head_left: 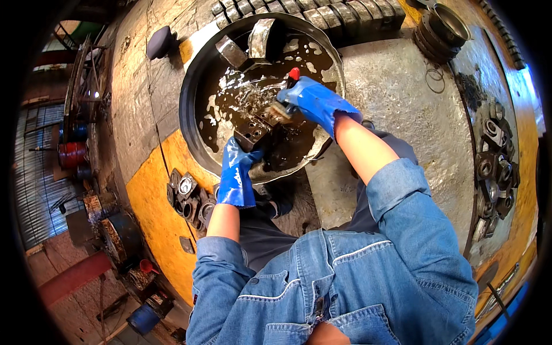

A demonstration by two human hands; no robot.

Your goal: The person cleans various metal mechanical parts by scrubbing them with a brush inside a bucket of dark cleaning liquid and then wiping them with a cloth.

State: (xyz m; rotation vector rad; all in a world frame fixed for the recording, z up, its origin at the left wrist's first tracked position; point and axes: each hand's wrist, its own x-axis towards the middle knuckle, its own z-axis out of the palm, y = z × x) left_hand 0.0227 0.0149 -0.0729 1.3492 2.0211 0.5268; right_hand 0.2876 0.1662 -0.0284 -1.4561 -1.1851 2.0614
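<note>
A wide round basin (pixel 187 109) holds dark, foamy liquid in front of me. My left hand (pixel 234 175), in a blue rubber glove, is closed on a dark metal block with holes (pixel 251 133) at the basin's near side. Gripped in my right hand (pixel 315 102), also gloved in blue, is a scrub brush (pixel 279 113) whose red handle end (pixel 294 73) sticks up past the fingers. Its bristles are at the block's right end, and splashing liquid blurs whether they touch. Two more metal pieces, a curved one (pixel 261 39) and a flatter one (pixel 232 52), rest at the basin's far side.
Beyond the basin runs a row of metal blocks (pixel 345 18). A ring-shaped metal part (pixel 440 35) stands far right, with thin wire rings (pixel 435 75) nearby. Small metal parts lie in piles at left (pixel 187 195) and right (pixel 493 167). Machinery (pixel 121 236) lines the left.
</note>
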